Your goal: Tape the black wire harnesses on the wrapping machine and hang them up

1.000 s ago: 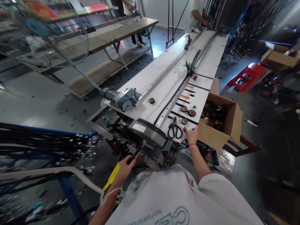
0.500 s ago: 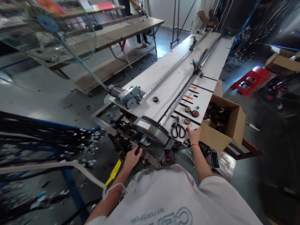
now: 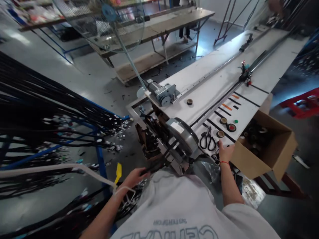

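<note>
At 7 o'clock the left hand point(image 3: 136, 176) partly hides the strand point(image 3: 157, 164); at 4, the right arm point(image 3: 229, 184) overlaps the phone point(image 3: 239, 183). Edges crop the fan point(image 3: 109, 12) at 11, the stool point(image 3: 297, 114) at 3.

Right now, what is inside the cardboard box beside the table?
The cardboard box holds dark, roundish things, dim in shadow, too blurred to name. Whatever lies beneath them is covered.

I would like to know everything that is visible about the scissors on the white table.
The scissors have two wide black loop handles and short, dark-looking blades; whether these are fully closed is too small to tell. They lie flat on the white table, blades pointing away from the camera, left of the right hand, which does not touch them.
</note>
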